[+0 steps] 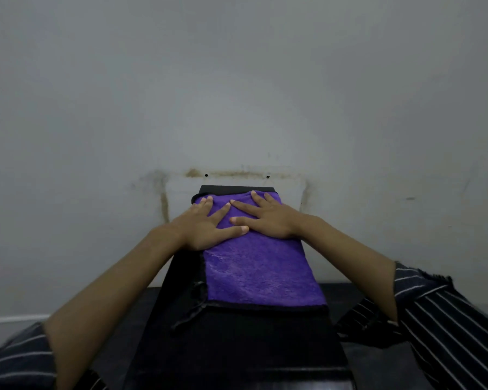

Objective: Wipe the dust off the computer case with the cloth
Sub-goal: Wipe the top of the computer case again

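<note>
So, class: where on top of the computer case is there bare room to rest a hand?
Bare: the strip of computer case left of the cloth, and the near end below its hem. Crowded: the far end, where left hand and right hand press.

A dark, nearly black surface [378, 361] is seen low in the view, met at its far edge by a pale wall. On it a black computer case [237, 347] is stood, its length run from the near edge toward the far edge, where it ends close against the wall. What kind of surface it is cannot be told.
</note>
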